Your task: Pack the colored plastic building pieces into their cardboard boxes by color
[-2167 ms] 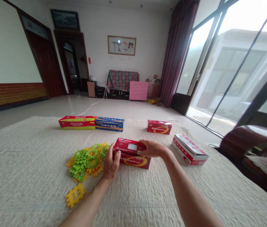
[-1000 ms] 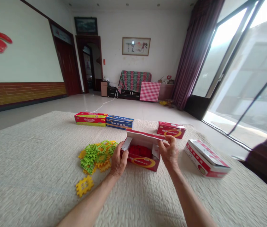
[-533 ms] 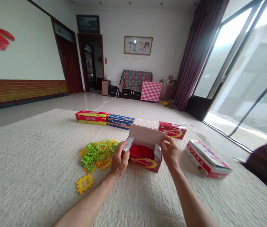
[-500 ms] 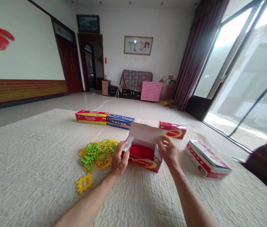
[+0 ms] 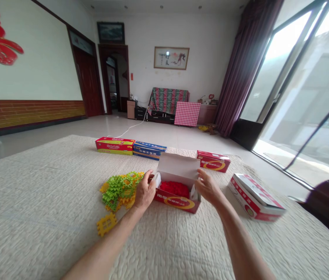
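An open red box (image 5: 178, 203) stands before me, its white lid flap (image 5: 178, 165) raised at the back. Red pieces (image 5: 174, 188) lie inside it. My left hand (image 5: 146, 189) is closed at the box's left end, fingers by the white side flap. At the right end, my right hand (image 5: 208, 186) pinches the edge of the box near the lid's corner. Green and yellow interlocking plastic pieces (image 5: 119, 190) are heaped left of my left hand, and a single yellow piece (image 5: 106, 224) lies nearer to me.
A red and yellow-green box (image 5: 114, 146) and a blue box (image 5: 149, 150) stand end to end behind the heap. Another red box (image 5: 213, 161) is at the back right, with a white and red box (image 5: 256, 197) nearer. All rest on a quilted cover (image 5: 50, 186).
My left hand has shifted slightly left and up along the box's end. My right hand has moved slightly down the right end. The left side flap now stands more upright. The view has shifted slightly.
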Demonstrator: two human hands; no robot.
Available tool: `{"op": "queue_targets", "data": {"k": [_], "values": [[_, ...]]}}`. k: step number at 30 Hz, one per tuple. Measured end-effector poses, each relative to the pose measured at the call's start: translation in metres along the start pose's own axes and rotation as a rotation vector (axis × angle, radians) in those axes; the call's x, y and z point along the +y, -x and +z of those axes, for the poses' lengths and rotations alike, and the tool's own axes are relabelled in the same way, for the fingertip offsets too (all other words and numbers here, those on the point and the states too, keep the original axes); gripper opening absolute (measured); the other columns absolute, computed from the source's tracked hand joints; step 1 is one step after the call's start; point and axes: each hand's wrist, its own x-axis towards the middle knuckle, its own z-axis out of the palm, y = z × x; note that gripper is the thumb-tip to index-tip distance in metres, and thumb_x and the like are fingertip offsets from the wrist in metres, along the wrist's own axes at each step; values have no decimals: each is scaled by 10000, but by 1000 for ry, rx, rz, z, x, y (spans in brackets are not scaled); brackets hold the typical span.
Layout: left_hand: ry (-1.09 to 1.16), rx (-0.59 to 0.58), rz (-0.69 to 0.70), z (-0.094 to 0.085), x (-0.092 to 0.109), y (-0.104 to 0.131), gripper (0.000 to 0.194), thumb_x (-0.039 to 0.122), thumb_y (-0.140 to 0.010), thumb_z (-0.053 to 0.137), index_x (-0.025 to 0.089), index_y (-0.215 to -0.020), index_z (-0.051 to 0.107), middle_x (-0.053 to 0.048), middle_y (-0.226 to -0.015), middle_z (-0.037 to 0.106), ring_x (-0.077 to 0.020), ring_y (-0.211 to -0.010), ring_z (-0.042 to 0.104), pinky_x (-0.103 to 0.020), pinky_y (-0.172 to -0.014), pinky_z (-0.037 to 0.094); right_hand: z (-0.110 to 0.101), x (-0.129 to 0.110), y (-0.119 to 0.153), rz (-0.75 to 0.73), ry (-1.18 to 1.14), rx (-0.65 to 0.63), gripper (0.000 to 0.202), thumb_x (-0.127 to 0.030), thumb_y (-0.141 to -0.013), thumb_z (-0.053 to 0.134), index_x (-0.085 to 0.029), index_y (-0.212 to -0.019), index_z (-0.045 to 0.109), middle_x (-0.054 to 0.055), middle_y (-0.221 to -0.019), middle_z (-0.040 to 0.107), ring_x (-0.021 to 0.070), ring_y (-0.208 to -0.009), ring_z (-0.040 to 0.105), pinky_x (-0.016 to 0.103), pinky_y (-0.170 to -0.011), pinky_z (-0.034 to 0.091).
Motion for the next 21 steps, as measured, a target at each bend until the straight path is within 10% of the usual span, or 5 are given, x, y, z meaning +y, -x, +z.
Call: {"op": "queue_targets", "data": {"k": [8,16,21], "values": [[-140,153,15,-19,-23,-20,452,180,-805,433,162,-1223,606,-72,-1043,724,-207,-997,659,-315,-903,504,8,9,-3,-44,-500,-104,563,-221,-632,465,-131,-1160,638,60,-864,716,191,-714,666,290,-623,526],[-327,145,205,-23,-33,-26,285,191,-800,459,160,-875,732,-139,-1171,668,-265,-1133,597,-382,-1020,433,6,18,-1,-202,309,40,257,-236,-811,544,-149,-954,739,164,-1191,629,270,-1051,615,410,-923,455],[-502,7,348,-31,-22,-25,296,182,-852,432,156,-894,724,-130,-1028,706,-243,-1012,622,-374,-963,431,0,-4,9,-146,516,91,278,-302,-822,581,-166,-1025,714,139,-1068,636,281,-994,592,377,-832,450]]}}
